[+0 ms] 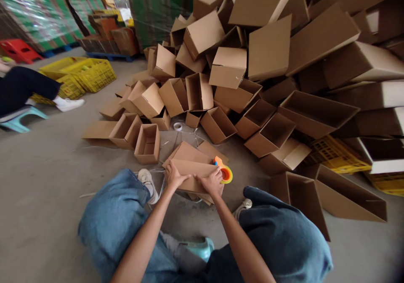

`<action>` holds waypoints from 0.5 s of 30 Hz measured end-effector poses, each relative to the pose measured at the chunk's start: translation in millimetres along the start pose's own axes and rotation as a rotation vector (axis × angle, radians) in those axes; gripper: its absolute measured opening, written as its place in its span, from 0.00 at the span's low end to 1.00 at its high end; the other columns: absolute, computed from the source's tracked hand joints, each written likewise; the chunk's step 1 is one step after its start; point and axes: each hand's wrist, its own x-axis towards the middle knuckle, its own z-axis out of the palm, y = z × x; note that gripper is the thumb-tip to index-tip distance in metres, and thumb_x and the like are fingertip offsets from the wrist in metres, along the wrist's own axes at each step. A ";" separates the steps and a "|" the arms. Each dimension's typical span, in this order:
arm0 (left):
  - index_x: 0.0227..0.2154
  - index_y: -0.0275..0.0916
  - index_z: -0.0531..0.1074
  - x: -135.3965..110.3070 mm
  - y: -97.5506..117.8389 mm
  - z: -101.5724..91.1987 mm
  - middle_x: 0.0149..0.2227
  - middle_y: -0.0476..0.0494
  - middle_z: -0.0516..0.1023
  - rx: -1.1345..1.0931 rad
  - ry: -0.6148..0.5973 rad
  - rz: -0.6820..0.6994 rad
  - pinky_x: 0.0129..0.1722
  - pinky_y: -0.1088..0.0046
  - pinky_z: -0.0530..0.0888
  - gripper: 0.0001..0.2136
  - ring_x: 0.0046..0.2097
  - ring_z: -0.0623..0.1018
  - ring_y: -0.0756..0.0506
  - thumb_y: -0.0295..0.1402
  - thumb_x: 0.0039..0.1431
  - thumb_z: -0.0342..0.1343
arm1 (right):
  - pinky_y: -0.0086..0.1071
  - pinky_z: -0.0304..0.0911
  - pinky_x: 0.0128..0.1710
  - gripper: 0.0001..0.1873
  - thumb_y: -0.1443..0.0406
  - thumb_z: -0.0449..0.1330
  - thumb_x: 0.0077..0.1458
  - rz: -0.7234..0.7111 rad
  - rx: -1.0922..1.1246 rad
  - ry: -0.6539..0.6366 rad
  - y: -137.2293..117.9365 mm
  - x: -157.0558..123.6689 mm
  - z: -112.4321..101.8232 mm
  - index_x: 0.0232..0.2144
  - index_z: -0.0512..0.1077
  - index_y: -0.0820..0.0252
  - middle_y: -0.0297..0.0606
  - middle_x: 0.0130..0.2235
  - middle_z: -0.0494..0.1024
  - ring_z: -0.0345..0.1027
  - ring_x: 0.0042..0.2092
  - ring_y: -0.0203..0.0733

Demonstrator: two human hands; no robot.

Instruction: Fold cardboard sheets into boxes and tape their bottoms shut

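A flat piece of brown cardboard (pixel 194 168), which looks like a folded box, lies between my hands above more flat cardboard (pixel 184 151) on the floor. My left hand (pixel 174 176) grips its left end, thumb pointing inward and fingers at the far edge. At the other end my right hand (pixel 212 183) holds it in the same way, with the two thumbs almost meeting. An orange tape dispenser (pixel 225 173) with a yellow-rimmed roll rests just beyond my right fingers. Parts of the lower cardboard are hidden by my hands.
A large heap of open and closed cardboard boxes (pixel 205 33) rises ahead and to the right. A white tape roll (pixel 177 126) lies near its foot. Yellow crates (pixel 97 75) stand left, near a seated person's leg (pixel 34 83). A blue-green stool (pixel 202 249) is under me.
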 end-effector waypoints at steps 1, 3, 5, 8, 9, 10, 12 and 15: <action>0.64 0.28 0.40 -2.9 3.3 1.2 0.61 0.20 0.57 0.020 0.007 -0.022 0.58 0.59 0.59 0.59 0.62 0.61 0.29 0.51 0.35 0.67 | 0.55 0.57 0.51 0.70 0.40 0.63 0.35 0.004 0.001 0.002 -0.2 0.0 0.2 0.65 0.36 0.78 0.69 0.60 0.56 0.53 0.59 0.67; 0.64 0.29 0.38 -6.5 8.9 2.9 0.60 0.20 0.57 0.034 0.008 -0.063 0.58 0.57 0.59 0.62 0.62 0.61 0.28 0.53 0.32 0.67 | 0.54 0.58 0.51 0.68 0.41 0.62 0.36 -0.001 0.001 0.017 -0.8 -0.3 0.9 0.65 0.38 0.78 0.69 0.60 0.57 0.54 0.58 0.67; 0.64 0.31 0.38 -7.1 13.6 3.1 0.60 0.22 0.57 0.033 -0.005 -0.100 0.58 0.57 0.58 0.62 0.62 0.60 0.29 0.53 0.31 0.67 | 0.53 0.58 0.51 0.67 0.41 0.62 0.37 -0.001 -0.005 0.043 -1.5 -1.3 1.6 0.65 0.39 0.78 0.69 0.60 0.57 0.55 0.58 0.67; 0.64 0.34 0.38 -5.2 20.2 1.6 0.60 0.23 0.56 0.040 -0.016 -0.166 0.58 0.57 0.58 0.62 0.63 0.58 0.29 0.50 0.30 0.69 | 0.52 0.57 0.51 0.65 0.42 0.61 0.38 0.005 -0.010 0.060 -2.9 -3.4 1.2 0.65 0.40 0.77 0.68 0.60 0.56 0.54 0.58 0.66; 0.64 0.34 0.38 -4.6 22.2 1.0 0.61 0.23 0.56 0.044 -0.020 -0.184 0.58 0.57 0.57 0.61 0.63 0.58 0.29 0.49 0.29 0.69 | 0.52 0.57 0.51 0.65 0.42 0.61 0.38 0.006 -0.011 0.061 -3.4 -4.0 0.7 0.65 0.40 0.77 0.67 0.60 0.56 0.53 0.58 0.66; 0.64 0.34 0.38 -4.2 23.9 0.3 0.61 0.23 0.55 0.048 -0.025 -0.197 0.58 0.57 0.57 0.61 0.63 0.58 0.29 0.48 0.29 0.69 | 0.52 0.56 0.52 0.65 0.42 0.61 0.38 0.004 -0.014 0.061 -4.0 -4.7 0.1 0.65 0.40 0.77 0.67 0.61 0.56 0.53 0.58 0.66; 0.64 0.34 0.37 -4.3 26.1 -0.6 0.61 0.23 0.55 0.056 -0.031 -0.207 0.58 0.57 0.57 0.61 0.63 0.58 0.29 0.48 0.30 0.69 | 0.53 0.56 0.52 0.65 0.42 0.61 0.38 0.002 -0.019 0.067 -5.4 -5.6 -0.5 0.65 0.40 0.78 0.67 0.61 0.55 0.53 0.58 0.66; 0.63 0.34 0.37 -5.7 25.9 -0.3 0.61 0.23 0.54 0.058 -0.023 -0.194 0.58 0.57 0.57 0.61 0.64 0.57 0.30 0.49 0.31 0.68 | 0.53 0.55 0.52 0.64 0.43 0.61 0.38 0.005 -0.013 0.076 -7.1 -6.0 0.2 0.65 0.40 0.79 0.68 0.61 0.55 0.53 0.58 0.67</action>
